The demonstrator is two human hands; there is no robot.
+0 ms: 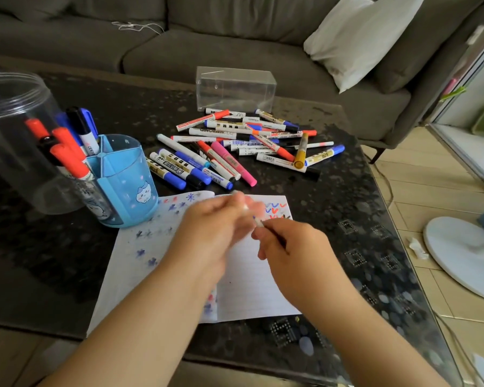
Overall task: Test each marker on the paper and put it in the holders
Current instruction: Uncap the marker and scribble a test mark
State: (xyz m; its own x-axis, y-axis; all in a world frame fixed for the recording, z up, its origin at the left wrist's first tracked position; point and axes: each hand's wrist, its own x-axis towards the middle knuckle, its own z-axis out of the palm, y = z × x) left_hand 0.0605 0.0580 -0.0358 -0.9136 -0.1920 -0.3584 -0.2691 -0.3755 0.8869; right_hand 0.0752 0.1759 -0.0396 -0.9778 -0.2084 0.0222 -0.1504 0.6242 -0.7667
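Over the lined paper [252,283], which carries blue and red test marks, my two hands meet. My right hand [288,244] grips a thin marker [259,222] whose white end points up and left. My left hand [215,227] is blurred and pinches something small and pale at its fingertips, close to that end; I cannot tell whether it is a cap. A blue holder [126,180] with compartments stands left of the paper, with several red, black and blue capped markers in it. A pile of markers [243,143] lies beyond the paper.
A large clear plastic jar [14,113] stands at the far left beside the blue holder. A clear rectangular box [235,89] sits behind the pile. The dark table [347,275] ends near a grey sofa [179,46]; a white fan base [464,252] is on the floor to the right.
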